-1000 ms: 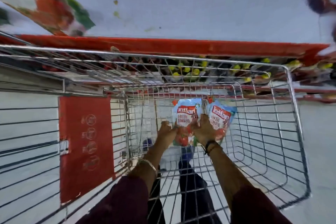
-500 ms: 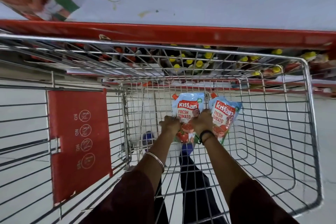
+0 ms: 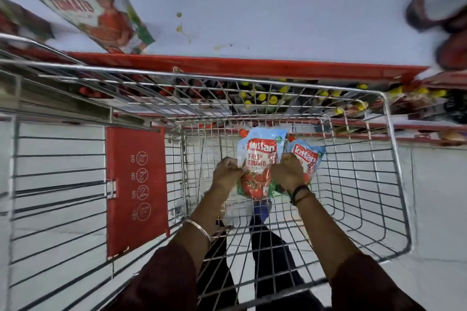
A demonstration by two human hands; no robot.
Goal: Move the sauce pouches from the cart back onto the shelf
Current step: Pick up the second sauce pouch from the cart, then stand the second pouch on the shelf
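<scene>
Two light-blue tomato sauce pouches sit inside the wire cart (image 3: 394,184). My left hand (image 3: 227,173) grips the left edge of the nearer pouch (image 3: 261,156), which faces me and reads "Fresh Tomato". My right hand (image 3: 288,171) is closed on that pouch's right edge and partly covers the second pouch (image 3: 307,158), which leans just to the right. Both pouches are lifted above the cart floor. The white shelf (image 3: 265,15) with a red front edge lies beyond the cart.
A large sauce pouch (image 3: 86,5) lies on the shelf's left side; blurred dark packs (image 3: 439,7) crowd its right end. Bottles with yellow caps (image 3: 273,100) stand on the lower shelf behind the cart. The cart's red child-seat flap (image 3: 137,189) is at the left.
Both hands have raised the pouches slightly inside the cart. My view has tilted up, showing more of the shelf top.
</scene>
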